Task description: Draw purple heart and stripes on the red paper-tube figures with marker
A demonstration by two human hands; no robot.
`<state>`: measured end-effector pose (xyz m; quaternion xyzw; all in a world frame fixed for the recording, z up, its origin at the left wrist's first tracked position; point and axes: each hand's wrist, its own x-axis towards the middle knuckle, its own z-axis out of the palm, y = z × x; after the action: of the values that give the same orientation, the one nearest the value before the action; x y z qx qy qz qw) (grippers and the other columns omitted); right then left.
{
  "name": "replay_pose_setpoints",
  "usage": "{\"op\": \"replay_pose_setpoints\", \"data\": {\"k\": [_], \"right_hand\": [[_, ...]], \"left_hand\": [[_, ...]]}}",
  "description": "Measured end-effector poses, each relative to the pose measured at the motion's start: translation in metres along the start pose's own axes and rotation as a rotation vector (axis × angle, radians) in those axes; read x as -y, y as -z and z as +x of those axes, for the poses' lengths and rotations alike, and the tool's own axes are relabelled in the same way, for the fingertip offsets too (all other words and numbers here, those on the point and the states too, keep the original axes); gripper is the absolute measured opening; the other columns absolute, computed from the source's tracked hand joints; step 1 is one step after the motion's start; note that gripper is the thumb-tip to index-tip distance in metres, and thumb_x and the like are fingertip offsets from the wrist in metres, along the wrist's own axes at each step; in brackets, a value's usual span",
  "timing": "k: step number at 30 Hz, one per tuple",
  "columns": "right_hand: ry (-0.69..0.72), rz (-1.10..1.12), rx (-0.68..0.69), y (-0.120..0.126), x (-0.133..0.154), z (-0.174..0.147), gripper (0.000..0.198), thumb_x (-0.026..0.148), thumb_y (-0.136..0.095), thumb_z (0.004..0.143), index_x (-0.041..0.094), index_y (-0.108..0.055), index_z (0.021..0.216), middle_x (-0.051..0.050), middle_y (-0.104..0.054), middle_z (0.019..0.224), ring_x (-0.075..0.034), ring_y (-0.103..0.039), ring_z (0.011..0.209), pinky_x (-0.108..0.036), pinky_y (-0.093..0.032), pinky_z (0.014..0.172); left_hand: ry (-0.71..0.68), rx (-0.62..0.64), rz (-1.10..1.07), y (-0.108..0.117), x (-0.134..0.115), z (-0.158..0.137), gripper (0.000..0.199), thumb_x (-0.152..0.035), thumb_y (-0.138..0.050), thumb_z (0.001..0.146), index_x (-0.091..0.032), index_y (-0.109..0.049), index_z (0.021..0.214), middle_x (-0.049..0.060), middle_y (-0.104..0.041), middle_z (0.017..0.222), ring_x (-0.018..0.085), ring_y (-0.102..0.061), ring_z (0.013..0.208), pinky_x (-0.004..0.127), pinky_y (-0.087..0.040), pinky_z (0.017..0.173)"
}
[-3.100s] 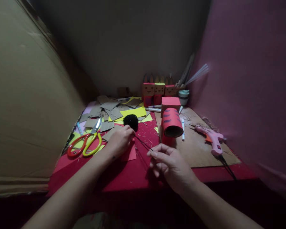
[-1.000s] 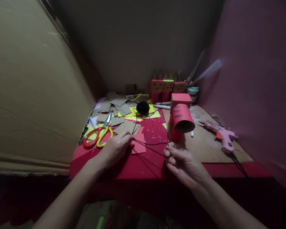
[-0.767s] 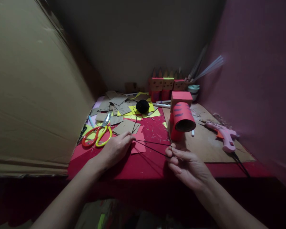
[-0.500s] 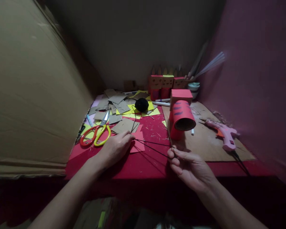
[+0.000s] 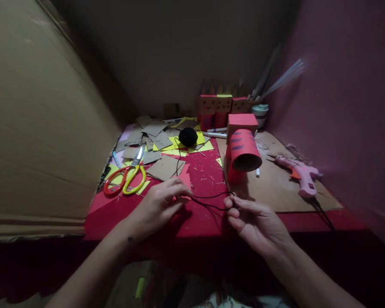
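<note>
Black yarn runs in two slack strands between my hands, just above the red tabletop. My left hand pinches it at the left, fingers closed. At the other end, my right hand grips the looped yarn between thumb and fingertips, palm turned up. One strand leads back from my left hand to a black yarn ball on yellow paper. Beyond my right hand stands a red paper tube figure with dark stripes and a box-shaped top. Scissors with red and yellow handles lie left of my left hand.
Cardboard scraps cover the back left. A pink glue gun rests on a cardboard sheet at the right, its cord over the table edge. Several finished box-headed figures stand at the back, near a lidded cup. Cardboard walls the left side.
My left hand has moved slightly right, nearer my right hand. The yarn between them has gone from taut to slack and bowed. The view has shifted a little.
</note>
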<state>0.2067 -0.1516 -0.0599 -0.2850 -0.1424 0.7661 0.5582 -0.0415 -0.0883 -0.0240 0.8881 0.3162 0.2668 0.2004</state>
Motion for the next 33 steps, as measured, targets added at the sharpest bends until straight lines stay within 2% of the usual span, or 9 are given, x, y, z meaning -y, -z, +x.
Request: {"op": "replay_pose_setpoints", "data": {"k": [5,9,11,13,15,18,23,28,33], "right_hand": [[0.004,0.038,0.029,-0.007,-0.001,-0.004,0.020,0.011,-0.087,0.070,0.013,-0.070,0.080,-0.004,-0.072,0.074,-0.009,-0.061,0.057,-0.018,-0.053,0.050],[-0.005,0.113,-0.001,-0.013,0.001,-0.007,0.027,0.007,-0.093,0.061,0.011,-0.072,0.078,-0.004,-0.074,0.072,-0.007,-0.061,0.053,-0.015,-0.051,0.047],[-0.003,0.127,-0.015,-0.013,0.003,-0.009,0.029,0.006,-0.094,0.059,0.011,-0.073,0.078,-0.004,-0.075,0.071,-0.006,-0.060,0.052,-0.014,-0.050,0.045],[0.000,0.125,-0.028,-0.012,0.005,-0.010,0.030,0.006,-0.094,0.058,0.012,-0.072,0.078,-0.003,-0.074,0.070,-0.005,-0.059,0.051,-0.013,-0.048,0.044],[0.010,0.099,-0.051,-0.010,0.005,-0.011,0.032,0.007,-0.095,0.056,0.012,-0.072,0.077,-0.002,-0.073,0.069,-0.005,-0.058,0.051,-0.012,-0.047,0.044],[0.052,0.031,-0.082,-0.007,0.004,-0.012,0.030,0.012,-0.095,0.059,0.013,-0.071,0.077,-0.001,-0.071,0.067,-0.006,-0.057,0.049,-0.014,-0.046,0.043],[0.093,-0.041,-0.064,-0.002,0.001,-0.014,0.028,0.017,-0.093,0.065,0.015,-0.065,0.071,0.000,-0.068,0.067,-0.007,-0.054,0.049,-0.016,-0.043,0.041],[0.107,-0.143,-0.056,0.002,-0.001,-0.016,0.030,0.022,-0.094,0.067,0.016,-0.066,0.075,-0.002,-0.070,0.071,-0.009,-0.055,0.052,-0.019,-0.045,0.043],[0.124,-0.237,-0.063,-0.001,-0.002,-0.018,0.032,0.028,-0.096,0.065,0.014,-0.067,0.070,-0.002,-0.071,0.072,-0.008,-0.056,0.050,-0.020,-0.049,0.041]], "left_hand": [[-0.031,0.041,0.133,-0.038,-0.009,0.002,0.019,-0.023,-0.058,0.099,-0.018,-0.071,0.111,0.005,-0.062,0.091,0.015,-0.062,0.075,0.026,-0.052,0.064],[-0.032,-0.003,0.208,-0.055,-0.005,0.001,0.023,-0.024,-0.051,0.102,-0.017,-0.069,0.091,0.004,-0.057,0.084,0.015,-0.056,0.068,0.026,-0.047,0.058],[-0.016,-0.022,0.203,-0.052,-0.003,-0.001,0.024,-0.022,-0.049,0.102,-0.017,-0.066,0.086,0.006,-0.060,0.089,0.015,-0.059,0.073,0.027,-0.051,0.064],[-0.009,-0.030,0.189,-0.042,0.000,-0.004,0.017,-0.019,-0.052,0.101,-0.017,-0.065,0.090,0.008,-0.065,0.098,0.015,-0.064,0.081,0.026,-0.054,0.071],[-0.017,-0.039,0.155,-0.029,0.005,-0.008,0.012,-0.018,-0.057,0.099,-0.017,-0.066,0.092,0.005,-0.069,0.093,0.013,-0.066,0.076,0.022,-0.053,0.069],[-0.012,-0.078,0.165,-0.010,0.014,-0.010,0.014,-0.014,-0.058,0.097,-0.018,-0.068,0.088,0.001,-0.069,0.080,0.011,-0.065,0.070,0.019,-0.050,0.064],[0.000,-0.112,0.246,0.010,0.032,0.000,0.017,-0.021,-0.059,0.096,-0.019,-0.074,0.088,0.001,-0.071,0.080,0.011,-0.067,0.067,0.021,-0.049,0.062],[-0.020,-0.088,0.279,0.013,0.047,0.020,0.016,-0.028,-0.063,0.093,-0.019,-0.077,0.088,0.002,-0.068,0.077,0.012,-0.062,0.065,0.023,-0.048,0.058],[-0.020,-0.072,0.323,0.002,0.059,0.047,0.022,-0.016,-0.054,0.093,-0.020,-0.074,0.101,0.007,-0.075,0.094,0.018,-0.067,0.085,0.031,-0.054,0.078]]}}
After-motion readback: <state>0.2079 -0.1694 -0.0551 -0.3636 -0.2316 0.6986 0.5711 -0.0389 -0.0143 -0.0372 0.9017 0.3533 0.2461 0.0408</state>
